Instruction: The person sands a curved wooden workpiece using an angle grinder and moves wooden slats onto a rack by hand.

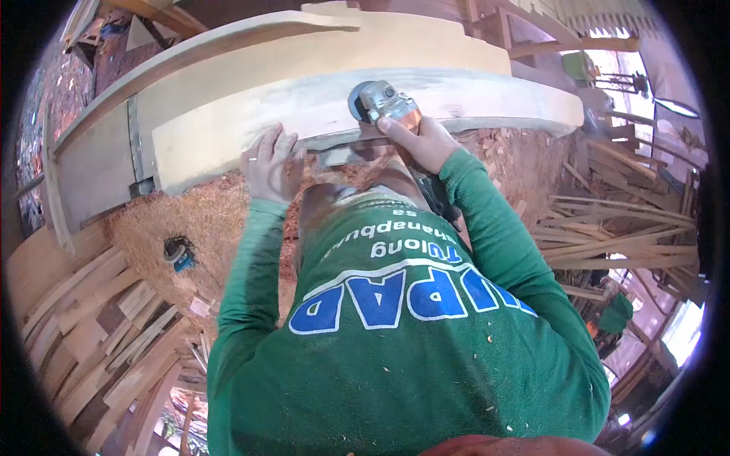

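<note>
My right hand [430,143] is wrapped round the body of an angle grinder [389,100] with a metal head and an orange-brown housing. Its round disc [357,102] lies at the face of a long, pale wooden plank [213,140] that curves across in front of me. Whether the disc spins cannot be made out. My left hand [271,166], with a ring on one finger, rests at the near edge of the plank, fingers stretched out and holding nothing. Pale, whitish patches run along the plank's upper face.
Behind the plank lie wider boards [426,45] and a long curved strip [190,57]. Wood shavings [152,220] cover the ground, with a blue-and-dark object [179,254] in them. Offcuts [91,334] pile up at left, thin sticks [623,232] at right.
</note>
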The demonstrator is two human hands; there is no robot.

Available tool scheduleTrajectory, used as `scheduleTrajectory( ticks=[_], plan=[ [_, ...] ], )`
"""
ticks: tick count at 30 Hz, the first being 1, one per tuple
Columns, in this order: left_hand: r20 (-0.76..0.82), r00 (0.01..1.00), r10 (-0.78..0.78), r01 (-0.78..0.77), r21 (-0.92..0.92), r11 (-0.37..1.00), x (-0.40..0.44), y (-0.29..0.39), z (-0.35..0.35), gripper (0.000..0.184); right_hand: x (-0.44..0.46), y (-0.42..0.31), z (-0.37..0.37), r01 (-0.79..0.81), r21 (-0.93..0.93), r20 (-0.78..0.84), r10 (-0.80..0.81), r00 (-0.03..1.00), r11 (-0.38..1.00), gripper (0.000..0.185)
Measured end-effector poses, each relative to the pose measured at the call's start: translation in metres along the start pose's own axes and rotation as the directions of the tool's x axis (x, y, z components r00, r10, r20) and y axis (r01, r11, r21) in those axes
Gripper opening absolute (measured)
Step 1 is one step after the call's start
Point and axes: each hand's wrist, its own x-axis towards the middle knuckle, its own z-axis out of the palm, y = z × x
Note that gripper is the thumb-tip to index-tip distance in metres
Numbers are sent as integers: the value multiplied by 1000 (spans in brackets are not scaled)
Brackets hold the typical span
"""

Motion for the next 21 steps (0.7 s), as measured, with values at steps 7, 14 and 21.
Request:
scheduleTrajectory(
  ticks=[7,14,21],
  plan=[
    [-128,984,-124,111,-99,989,-39,-19,-37,32,2,-58,65,246,-60,131,-236,963,968,78],
    [-112,983,-144,127,-142,982,-39,-16,-34,28,7,-52,64,239,-63,71,-235,969,969,77],
    [-45,997,-60,40,-348,937,1,2,4,30,3,8,24,94,76,-52,-90,995,993,79]
  ],
)
